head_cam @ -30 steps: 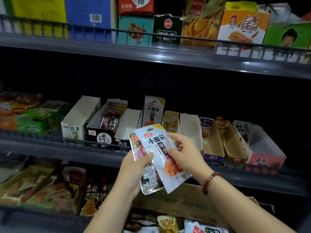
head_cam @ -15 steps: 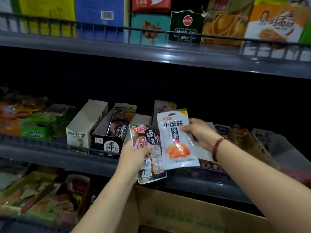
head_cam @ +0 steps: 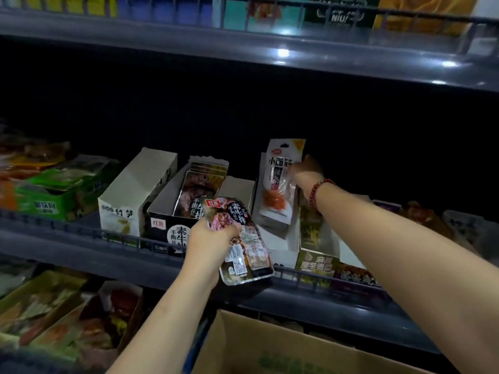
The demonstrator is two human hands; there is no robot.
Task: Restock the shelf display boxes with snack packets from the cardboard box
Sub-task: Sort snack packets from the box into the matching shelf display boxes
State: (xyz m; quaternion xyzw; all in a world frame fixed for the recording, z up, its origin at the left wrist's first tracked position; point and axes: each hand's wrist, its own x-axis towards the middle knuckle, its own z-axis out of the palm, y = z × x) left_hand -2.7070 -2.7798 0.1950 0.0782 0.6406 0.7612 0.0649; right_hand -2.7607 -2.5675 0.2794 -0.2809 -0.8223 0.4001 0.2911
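The white packet (head_cam: 280,182) is pinched at its right edge by the right hand (head_cam: 306,171), fingertips curled onto the film, and it is held upright over the white display box (head_cam: 278,238) near the middle of the shelf, its lower end already against the packets standing there. From that pinch outward, the job is judged half done: the packet is best slid straight down behind its fellows, print facing the aisle, and released only once the bottom edge is seated, since thin film is likely to buckle if pushed from the top corner. The dark packets (head_cam: 240,238) are gripped in the left hand (head_cam: 208,244), thumb clamped across the front, nearer and to the left, just in front of the black display box (head_cam: 164,225) whose printing matches them; that box is judged to be their home. Below, at the near edge, the open cardboard box (head_cam: 270,346) is seen, its contents hidden from view.
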